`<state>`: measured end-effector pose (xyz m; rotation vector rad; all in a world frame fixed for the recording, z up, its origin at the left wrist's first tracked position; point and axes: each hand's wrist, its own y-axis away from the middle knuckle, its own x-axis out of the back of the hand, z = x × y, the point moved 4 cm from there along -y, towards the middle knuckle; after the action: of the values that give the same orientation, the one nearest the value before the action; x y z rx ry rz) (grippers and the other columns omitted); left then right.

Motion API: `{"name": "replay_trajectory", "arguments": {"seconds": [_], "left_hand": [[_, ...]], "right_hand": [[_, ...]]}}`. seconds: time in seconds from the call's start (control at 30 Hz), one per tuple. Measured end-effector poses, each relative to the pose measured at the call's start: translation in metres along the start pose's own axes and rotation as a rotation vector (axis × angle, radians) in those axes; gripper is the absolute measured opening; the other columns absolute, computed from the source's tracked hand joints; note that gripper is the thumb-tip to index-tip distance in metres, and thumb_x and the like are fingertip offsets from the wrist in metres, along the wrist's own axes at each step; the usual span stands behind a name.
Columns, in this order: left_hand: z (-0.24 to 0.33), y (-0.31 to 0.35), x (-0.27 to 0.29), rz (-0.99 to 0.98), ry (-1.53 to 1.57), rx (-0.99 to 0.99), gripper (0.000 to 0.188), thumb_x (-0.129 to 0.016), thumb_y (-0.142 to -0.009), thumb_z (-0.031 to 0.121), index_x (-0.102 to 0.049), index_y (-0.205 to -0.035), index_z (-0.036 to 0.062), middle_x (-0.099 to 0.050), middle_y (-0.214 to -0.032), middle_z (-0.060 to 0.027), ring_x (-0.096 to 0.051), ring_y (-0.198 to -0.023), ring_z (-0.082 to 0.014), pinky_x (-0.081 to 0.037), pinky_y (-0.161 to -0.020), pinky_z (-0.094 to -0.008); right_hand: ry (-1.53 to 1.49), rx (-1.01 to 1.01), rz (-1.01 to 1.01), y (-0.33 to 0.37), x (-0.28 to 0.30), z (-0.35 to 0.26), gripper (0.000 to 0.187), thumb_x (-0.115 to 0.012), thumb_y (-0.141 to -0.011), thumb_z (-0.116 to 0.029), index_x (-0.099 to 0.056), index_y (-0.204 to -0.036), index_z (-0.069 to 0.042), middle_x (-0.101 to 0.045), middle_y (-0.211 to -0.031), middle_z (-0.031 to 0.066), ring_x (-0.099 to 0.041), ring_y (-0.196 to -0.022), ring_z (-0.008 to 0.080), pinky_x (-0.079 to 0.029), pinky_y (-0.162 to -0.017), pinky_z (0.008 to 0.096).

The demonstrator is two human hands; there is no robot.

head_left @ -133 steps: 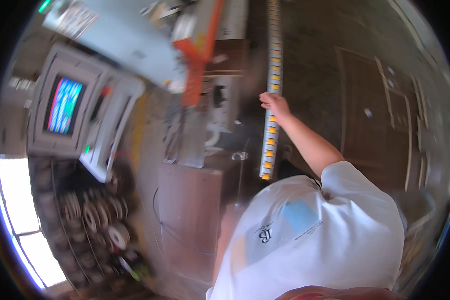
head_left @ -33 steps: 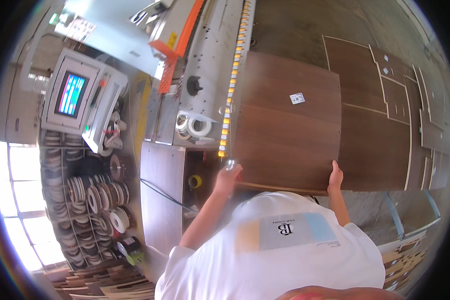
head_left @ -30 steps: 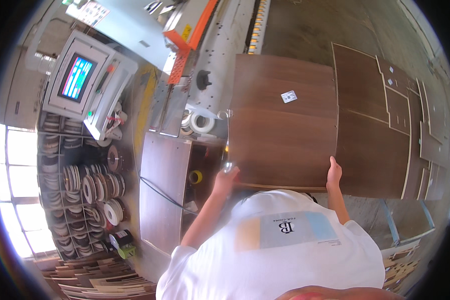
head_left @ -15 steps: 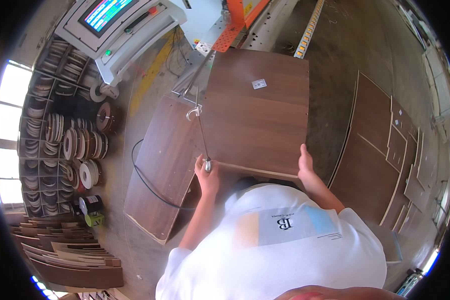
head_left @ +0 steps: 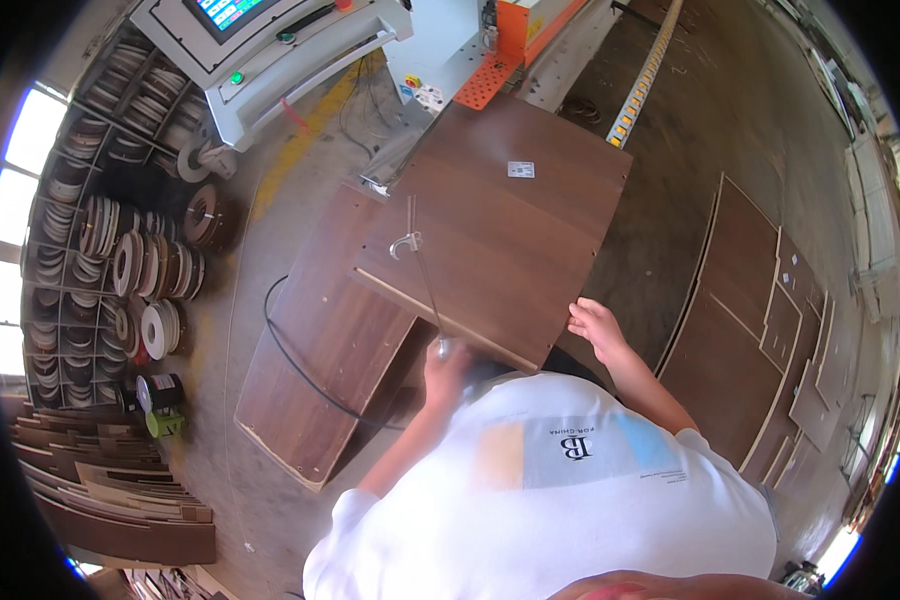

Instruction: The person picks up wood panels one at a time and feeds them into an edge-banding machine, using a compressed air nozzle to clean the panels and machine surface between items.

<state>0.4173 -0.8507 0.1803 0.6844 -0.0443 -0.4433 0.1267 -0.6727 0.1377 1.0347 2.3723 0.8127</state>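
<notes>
A brown wood-grain panel (head_left: pixel 500 230) with a white label lies slantwise in front of me, its pale near edge facing my body. My left hand (head_left: pixel 444 372), a little blurred, is closed round the silver end of a thin metal wand (head_left: pixel 426 285). That wand reaches over the panel and carries a pale hook (head_left: pixel 407 245). My right hand (head_left: pixel 598 328) is beside the panel's right edge, fingers stretched out and holding nothing; whether the fingertips touch the edge is unclear. A black hose (head_left: pixel 310 372) loops toward my left forearm, where its end is hidden.
Another brown panel stack (head_left: pixel 320 330) stands left of the panel. Ahead are a machine control console (head_left: pixel 270 70) and an orange bracket (head_left: pixel 488 82). More panels (head_left: pixel 730 320) lean at the right. Edge-band rolls (head_left: pixel 160 265) fill a rack at the left, with upright boards (head_left: pixel 120 500) nearer.
The panel has turned clockwise, its near left corner swinging outward. My left hand has moved right with the wand. My right hand has changed from lying flat along the edge to fingers pointing at it.
</notes>
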Motion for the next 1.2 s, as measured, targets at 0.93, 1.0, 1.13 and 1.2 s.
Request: {"name": "replay_trajectory", "arguments": {"seconds": [0.93,1.0,1.13,1.2], "left_hand": [[0.129,-0.050,-0.126,0.298,-0.878,-0.643,0.031,-0.070,-0.091,0.019,-0.064,-0.118,0.0042,-0.061,-0.106,-0.0155,-0.061,-0.099,-0.0347,-0.049,-0.086,-0.0407],[0.154,-0.046,-0.118,0.353,-0.916,-0.715,0.029,-0.071,-0.089,0.018,-0.064,-0.113,0.0043,-0.061,-0.107,-0.0176,-0.060,-0.101,-0.0390,-0.049,-0.086,-0.0419],[0.206,-0.070,-0.076,0.431,-1.102,-0.831,0.026,-0.077,-0.083,0.022,-0.063,-0.096,0.0035,-0.059,-0.088,-0.0141,-0.058,-0.082,-0.0379,-0.046,-0.071,-0.0454],[0.241,-0.088,-0.048,0.508,-1.161,-0.964,0.027,-0.079,-0.081,0.024,-0.064,-0.091,0.0040,-0.058,-0.083,-0.0134,-0.058,-0.080,-0.0363,-0.045,-0.069,-0.0453]], "right_hand": [[-0.413,0.194,-0.223,-0.103,0.078,-0.110,0.045,-0.057,-0.102,-0.024,-0.049,-0.138,0.003,-0.053,-0.140,0.0194,-0.049,-0.134,0.0327,-0.040,-0.114,0.0458],[-0.454,0.201,-0.223,-0.116,0.088,-0.117,0.047,-0.056,-0.103,-0.026,-0.048,-0.138,0.003,-0.052,-0.142,0.0202,-0.048,-0.136,0.0332,-0.039,-0.115,0.0462],[-0.437,0.269,-0.146,-0.130,0.097,-0.130,0.045,-0.054,-0.104,-0.030,-0.049,-0.137,0.000,-0.055,-0.141,0.0159,-0.050,-0.135,0.0300,-0.040,-0.112,0.0458],[-0.413,0.299,-0.087,-0.130,0.096,-0.136,0.041,-0.055,-0.103,-0.031,-0.052,-0.133,-0.003,-0.060,-0.136,0.0107,-0.056,-0.129,0.0250,-0.044,-0.107,0.0433]]}}
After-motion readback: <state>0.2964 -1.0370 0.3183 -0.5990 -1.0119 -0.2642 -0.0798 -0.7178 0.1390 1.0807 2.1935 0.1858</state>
